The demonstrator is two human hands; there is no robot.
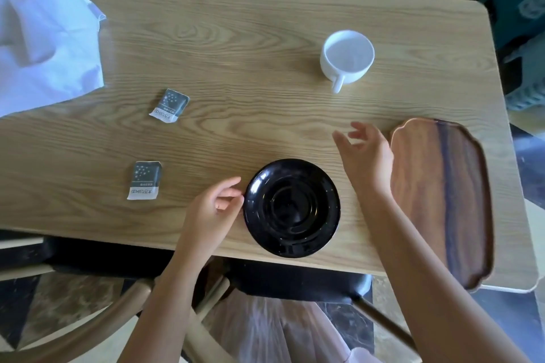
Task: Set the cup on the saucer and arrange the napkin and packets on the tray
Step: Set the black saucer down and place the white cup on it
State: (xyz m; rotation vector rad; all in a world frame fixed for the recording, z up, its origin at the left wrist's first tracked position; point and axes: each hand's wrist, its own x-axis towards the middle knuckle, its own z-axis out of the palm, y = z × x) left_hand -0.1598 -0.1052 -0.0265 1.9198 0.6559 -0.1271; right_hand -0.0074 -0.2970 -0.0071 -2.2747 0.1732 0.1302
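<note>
Black saucer (291,208) overhanging near table edge, left hand (211,209) loosely curled at its rim, right hand (364,156) spread, empty, clear wood up to white cup (348,54), tray (442,197) at right edge, napkin (44,41) far left, two packets (169,105) (145,180) apart

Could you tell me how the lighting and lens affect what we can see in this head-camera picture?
Head view: the wide-angle lens bows the light wooden table; bright glare streaks the glossy black saucer; the white cloth napkin takes a bluish cast; the white cup looks nearly washed out; the right hand shows slight motion blur.
</note>
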